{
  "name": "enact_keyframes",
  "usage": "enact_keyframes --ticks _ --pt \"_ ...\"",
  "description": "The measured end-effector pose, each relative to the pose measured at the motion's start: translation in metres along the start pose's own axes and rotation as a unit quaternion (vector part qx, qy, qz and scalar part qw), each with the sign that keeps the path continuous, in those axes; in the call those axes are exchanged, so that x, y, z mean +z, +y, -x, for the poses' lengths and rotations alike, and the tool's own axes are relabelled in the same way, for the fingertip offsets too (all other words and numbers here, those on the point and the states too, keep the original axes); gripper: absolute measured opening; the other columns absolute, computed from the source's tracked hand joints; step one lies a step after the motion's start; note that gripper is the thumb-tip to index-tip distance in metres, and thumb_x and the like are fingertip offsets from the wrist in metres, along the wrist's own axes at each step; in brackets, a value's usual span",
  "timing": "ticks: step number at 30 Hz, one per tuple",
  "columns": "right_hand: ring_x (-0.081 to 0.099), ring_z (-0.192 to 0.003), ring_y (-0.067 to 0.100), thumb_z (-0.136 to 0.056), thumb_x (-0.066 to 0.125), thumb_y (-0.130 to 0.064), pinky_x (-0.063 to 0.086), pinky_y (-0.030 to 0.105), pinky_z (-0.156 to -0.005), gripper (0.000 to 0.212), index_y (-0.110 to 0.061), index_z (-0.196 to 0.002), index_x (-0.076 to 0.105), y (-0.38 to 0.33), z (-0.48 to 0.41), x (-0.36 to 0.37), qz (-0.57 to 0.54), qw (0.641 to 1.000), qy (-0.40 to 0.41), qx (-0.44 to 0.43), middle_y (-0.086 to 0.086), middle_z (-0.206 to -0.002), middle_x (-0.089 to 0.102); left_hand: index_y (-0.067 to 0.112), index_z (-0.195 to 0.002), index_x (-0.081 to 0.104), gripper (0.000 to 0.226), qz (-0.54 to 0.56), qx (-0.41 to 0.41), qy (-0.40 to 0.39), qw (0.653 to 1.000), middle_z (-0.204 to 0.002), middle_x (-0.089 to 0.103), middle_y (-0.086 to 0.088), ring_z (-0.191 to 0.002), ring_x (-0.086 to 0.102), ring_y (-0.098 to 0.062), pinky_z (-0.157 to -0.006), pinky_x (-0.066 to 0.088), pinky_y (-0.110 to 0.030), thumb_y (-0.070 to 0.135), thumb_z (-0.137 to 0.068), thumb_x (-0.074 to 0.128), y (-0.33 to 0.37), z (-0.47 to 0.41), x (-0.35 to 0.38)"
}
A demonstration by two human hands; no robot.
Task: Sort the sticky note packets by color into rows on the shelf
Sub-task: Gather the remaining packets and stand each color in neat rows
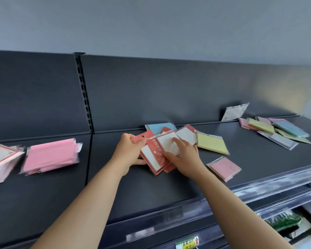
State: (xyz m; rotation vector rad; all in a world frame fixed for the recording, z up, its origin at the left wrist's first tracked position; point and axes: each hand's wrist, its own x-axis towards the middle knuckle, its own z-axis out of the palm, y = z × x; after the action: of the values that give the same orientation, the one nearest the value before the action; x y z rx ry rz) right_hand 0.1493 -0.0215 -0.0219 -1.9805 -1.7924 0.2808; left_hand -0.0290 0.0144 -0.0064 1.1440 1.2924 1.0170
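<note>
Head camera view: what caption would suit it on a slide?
Left hand grips and right hand rests on red-and-white packets on a dark shelf; pink stack at left.

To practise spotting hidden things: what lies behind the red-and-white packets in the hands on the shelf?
A blue packet lies behind the red-and-white packets, near the back panel. Its front edge is covered by them; anything beneath cannot be seen.
</note>
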Motion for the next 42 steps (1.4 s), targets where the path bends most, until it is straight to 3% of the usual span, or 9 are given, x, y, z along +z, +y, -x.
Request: enact_keyframes --ticks 3,5,10,14,18,23,32,36,42 --pt "0.036 -0.131 0.027 -0.077 0.068 -0.056 0.030 0.041 -0.111 0.085 -0.023 -0.146 0.031 -0.004 0.001 0.001 -0.071 0.997 0.011 0.033 0.006 -0.146 0.037 0.014 -0.106 0.042 0.032 0.010 0.016 -0.014 1.000 -0.110 0.064 -0.011 -0.090 0.069 -0.022 -0.067 0.060 -0.039 -0.001 -0.087 0.062 -0.003 0.006 -0.006" --pt "0.043 -0.120 0.022 -0.070 0.077 -0.051 0.040 0.029 -0.095 0.095 -0.026 -0.146 0.027 -0.010 0.004 0.000 -0.134 0.990 0.018 0.043 0.004 -0.138 0.035 0.013 -0.112 0.042 0.036 0.016 0.030 0.006 0.999 -0.109 0.066 -0.006 -0.091 0.069 -0.020 -0.073 0.060 -0.040 -0.005 -0.087 0.060 -0.006 0.008 -0.010" --pt "0.043 -0.120 0.020 -0.062 0.084 -0.045 0.033 0.025 -0.087 0.105 -0.024 -0.146 0.024 -0.032 0.002 0.004 -0.184 0.982 0.014 0.035 0.000 -0.133 0.031 0.018 -0.108 0.060 0.024 0.001 0.073 0.078 0.994 -0.102 0.072 0.003 -0.093 0.069 -0.016 -0.088 0.056 -0.045 0.002 -0.090 0.055 -0.009 0.016 -0.026" --pt "0.046 -0.119 0.016 -0.063 0.084 -0.045 0.038 0.026 -0.089 0.097 -0.022 -0.141 0.032 -0.052 -0.002 0.012 -0.211 0.977 0.012 0.008 -0.005 -0.131 0.045 0.023 -0.104 0.057 0.018 0.001 0.095 0.151 0.984 -0.103 0.067 0.004 -0.095 0.065 -0.015 -0.084 0.055 -0.041 0.010 -0.095 0.049 -0.010 0.026 -0.045" --pt "0.051 -0.106 0.010 -0.081 0.074 -0.033 0.041 0.024 -0.084 0.075 -0.022 -0.141 0.032 -0.075 -0.001 0.016 -0.250 0.967 -0.029 -0.037 -0.013 -0.114 0.047 0.029 -0.115 0.045 0.018 0.022 0.134 0.209 0.968 -0.101 0.061 0.011 -0.082 0.061 -0.003 -0.061 0.048 -0.022 0.018 -0.101 0.043 -0.010 0.040 -0.073" --pt "0.054 -0.107 0.009 -0.089 0.067 -0.026 0.048 0.026 -0.090 0.059 -0.021 -0.140 0.037 -0.114 -0.001 0.031 -0.286 0.954 -0.034 -0.088 -0.013 -0.117 0.053 0.031 -0.131 0.034 0.034 0.047 0.124 0.239 0.962 -0.106 0.057 0.014 -0.088 0.059 -0.001 -0.066 0.049 -0.027 0.016 -0.101 0.042 -0.011 0.054 -0.116" --pt "0.057 -0.113 0.014 -0.091 0.058 -0.012 0.048 0.038 -0.099 0.055 -0.019 -0.142 0.037 -0.216 0.003 0.075 -0.324 0.936 -0.048 -0.126 -0.005 -0.126 0.058 0.018 -0.106 0.056 0.030 0.015 0.122 0.316 0.941 -0.098 0.068 0.009 -0.083 0.063 0.000 -0.058 0.049 -0.019 -0.004 -0.090 0.045 -0.012 0.083 -0.230" --pt "0.057 -0.112 0.012 -0.091 0.057 -0.010 0.047 0.034 -0.099 0.056 -0.020 -0.143 0.037 -0.274 0.010 0.098 -0.337 0.931 -0.061 -0.129 -0.007 -0.125 0.058 0.026 -0.101 0.059 0.026 -0.011 0.147 0.373 0.916 -0.096 0.065 0.014 -0.090 0.061 -0.007 -0.075 0.050 -0.030 0.003 -0.092 0.050 -0.009 0.099 -0.295" --pt "0.055 -0.092 0.007 -0.091 0.056 -0.006 0.045 0.027 -0.085 0.070 -0.025 -0.150 0.022 -0.353 0.018 0.128 -0.358 0.925 -0.059 -0.109 -0.015 -0.098 0.055 0.025 -0.105 0.062 0.025 -0.086 0.134 0.402 0.902 -0.103 0.067 0.003 -0.091 0.061 -0.015 -0.071 0.052 -0.033 0.008 -0.094 0.049 -0.010 0.099 -0.392"
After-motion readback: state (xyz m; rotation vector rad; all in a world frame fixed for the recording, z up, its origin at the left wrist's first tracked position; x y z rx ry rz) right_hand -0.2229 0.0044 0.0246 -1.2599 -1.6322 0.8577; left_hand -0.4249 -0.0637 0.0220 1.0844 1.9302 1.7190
